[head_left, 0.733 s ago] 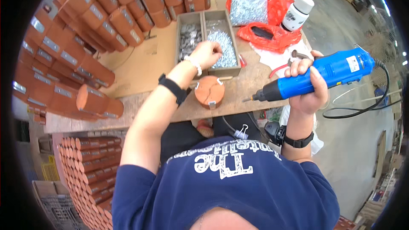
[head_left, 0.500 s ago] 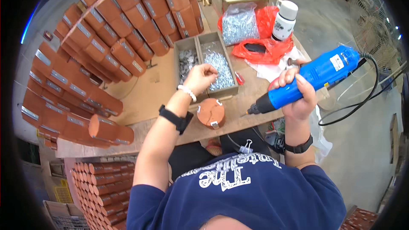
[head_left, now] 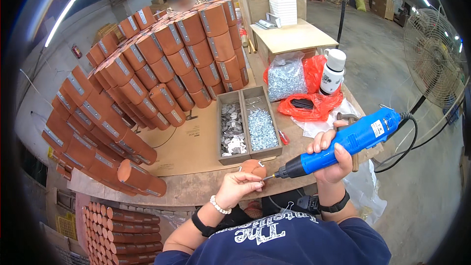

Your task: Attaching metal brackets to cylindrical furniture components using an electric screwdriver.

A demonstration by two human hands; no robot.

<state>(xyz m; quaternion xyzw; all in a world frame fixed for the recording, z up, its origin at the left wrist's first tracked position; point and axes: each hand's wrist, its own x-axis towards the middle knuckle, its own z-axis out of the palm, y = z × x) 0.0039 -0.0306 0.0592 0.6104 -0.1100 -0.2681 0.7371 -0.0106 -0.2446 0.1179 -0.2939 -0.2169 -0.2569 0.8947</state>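
Left hand (head_left: pixel 236 186) is pinched on a small screw, holding it at the bit of the blue electric screwdriver (head_left: pixel 343 143). Right hand (head_left: pixel 329 153) is wrapped tight around the screwdriver body. Both hands meet at the brown wooden piece (head_left: pixel 253 168), which rests on the front edge of the workbench (head_left: pixel 191 147). Directly behind it sits a two-compartment tray (head_left: pixel 248 125): metal plates left, screws right. Stacked brown pieces (head_left: pixel 162 68) stand behind.

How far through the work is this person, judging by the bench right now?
Done: a big stack of brown cylinders already carries metal plates. In hand: the left hand steadies one brown piece while the right hand aims the blue power screwdriver at it. Left: the tray holds many plates and screws.
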